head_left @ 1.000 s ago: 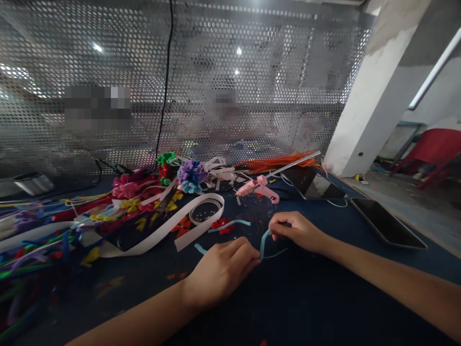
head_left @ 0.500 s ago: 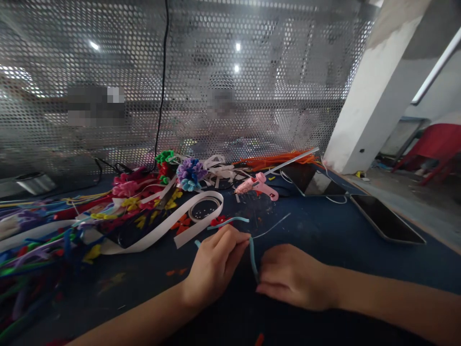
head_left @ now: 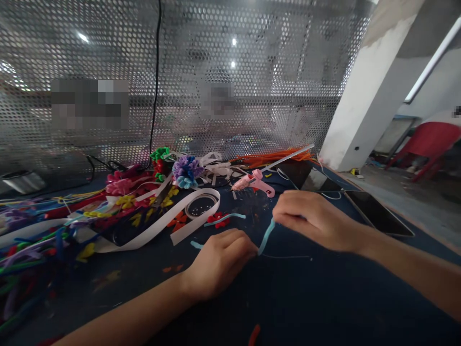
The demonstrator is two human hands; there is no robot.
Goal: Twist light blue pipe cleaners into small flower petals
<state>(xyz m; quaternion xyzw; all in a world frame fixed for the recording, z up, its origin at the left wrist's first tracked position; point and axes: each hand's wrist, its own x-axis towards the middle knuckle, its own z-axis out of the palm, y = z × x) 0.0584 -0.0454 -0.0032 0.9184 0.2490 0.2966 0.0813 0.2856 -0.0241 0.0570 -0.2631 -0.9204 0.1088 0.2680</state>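
A light blue pipe cleaner (head_left: 266, 236) stretches between my two hands over the dark blue table. My left hand (head_left: 223, 259) pinches its lower end, and my right hand (head_left: 309, 218), higher and farther right, grips the upper end. From near my left fingertips a thin pale strand (head_left: 288, 256) runs to the right; I cannot tell whether it is held or lies on the table. Just beyond my left hand lies another light blue pipe cleaner (head_left: 234, 216), beside a red pipe-cleaner flower (head_left: 218, 220). A short light blue piece (head_left: 196, 245) shows to the left of that hand.
Behind my hands rests a pink glue gun (head_left: 254, 182) with a long glue stick. A white ribbon (head_left: 151, 235) curls to the left, near heaped coloured pipe cleaners (head_left: 21, 269). A tablet (head_left: 378, 211) lies at right. Perforated metal (head_left: 252, 105) closes off the back.
My right hand has moved up and away from me, swinging its end of the pipe cleaner upward. My left hand has shifted slightly, its pinch now lower. The view has moved a little.
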